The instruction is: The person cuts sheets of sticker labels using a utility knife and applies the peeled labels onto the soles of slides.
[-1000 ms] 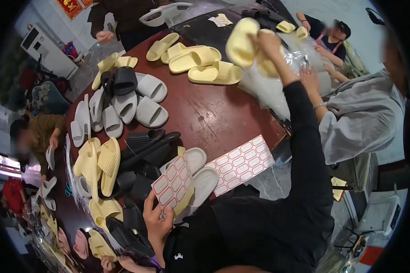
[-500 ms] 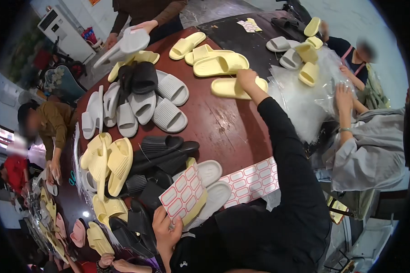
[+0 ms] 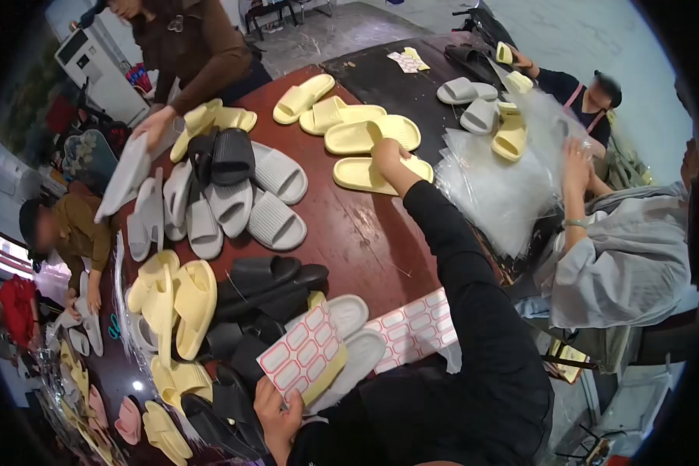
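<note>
My left hand (image 3: 279,412) pinches the lower edge of a sheet of red-bordered labels (image 3: 301,351), with a yellow layer showing behind it. Grey slippers (image 3: 357,361) lie partly hidden beneath that sheet. Across the table my right hand (image 3: 394,161) grips a yellow slipper (image 3: 353,174) over its strap, which the fingers cover. The slipper rests flat, toe and heel showing on either side of the hand. Just behind it sits another yellow slipper (image 3: 369,133), strap upward. A second label sheet (image 3: 415,330) lies beside my right arm.
Grey slippers (image 3: 279,221), black slippers (image 3: 268,283) and yellow slippers (image 3: 196,307) crowd the left side of the red-brown table (image 3: 373,233). Clear plastic bags (image 3: 489,182) lie at right near a co-worker's hand (image 3: 577,167). Another person (image 3: 202,66) handles a pale slipper (image 3: 128,175) at the back.
My right hand has shifted the yellow slipper leftward, so it lines up more with the one behind. My left hand keeps the label sheet. The person at the back has lowered the pale slipper leftward.
</note>
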A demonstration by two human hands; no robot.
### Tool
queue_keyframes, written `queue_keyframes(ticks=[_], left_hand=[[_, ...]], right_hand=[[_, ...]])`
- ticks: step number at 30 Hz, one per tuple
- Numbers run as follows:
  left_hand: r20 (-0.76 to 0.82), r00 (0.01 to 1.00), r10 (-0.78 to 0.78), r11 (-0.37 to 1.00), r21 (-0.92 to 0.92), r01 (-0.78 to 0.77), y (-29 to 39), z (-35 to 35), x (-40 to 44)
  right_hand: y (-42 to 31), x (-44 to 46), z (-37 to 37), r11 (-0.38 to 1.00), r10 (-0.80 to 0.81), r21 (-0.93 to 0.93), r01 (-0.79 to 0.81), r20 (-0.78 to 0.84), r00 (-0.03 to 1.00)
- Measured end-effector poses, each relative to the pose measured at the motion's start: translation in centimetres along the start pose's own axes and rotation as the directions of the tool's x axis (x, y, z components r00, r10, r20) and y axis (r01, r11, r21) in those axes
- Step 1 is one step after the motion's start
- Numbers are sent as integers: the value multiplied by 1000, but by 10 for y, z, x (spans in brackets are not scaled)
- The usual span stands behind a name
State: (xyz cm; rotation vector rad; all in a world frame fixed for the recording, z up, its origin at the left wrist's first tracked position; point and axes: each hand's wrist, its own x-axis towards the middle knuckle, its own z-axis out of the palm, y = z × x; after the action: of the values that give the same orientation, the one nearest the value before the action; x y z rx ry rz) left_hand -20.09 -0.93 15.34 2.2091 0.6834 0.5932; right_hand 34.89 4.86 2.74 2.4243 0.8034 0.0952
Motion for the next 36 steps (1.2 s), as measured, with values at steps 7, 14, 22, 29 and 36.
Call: queue_keyframes(ticks=[7, 14, 22, 29, 36], left_hand=[[50, 994, 99, 995, -22, -98, 2, -3, -6], [-3, 989, 148, 988, -32, -148, 6, -6, -26], [-36, 979, 200, 980, 0, -200, -4, -12, -41], [-34, 993, 110, 991, -69, -112, 0, -7, -54], [-80, 975, 207, 978, -4, -208, 1, -13, -56]], right_hand=[[9, -30, 24, 981, -145, 113, 156, -98, 985], [8, -76, 33, 959, -237, 111, 261, -188, 953], [34, -154, -26, 794, -58, 539, 282, -394, 917], [-1, -273, -21, -657, 283, 660, 365, -234, 930], [-29, -331, 0, -957, -63, 288, -15, -160, 985]])
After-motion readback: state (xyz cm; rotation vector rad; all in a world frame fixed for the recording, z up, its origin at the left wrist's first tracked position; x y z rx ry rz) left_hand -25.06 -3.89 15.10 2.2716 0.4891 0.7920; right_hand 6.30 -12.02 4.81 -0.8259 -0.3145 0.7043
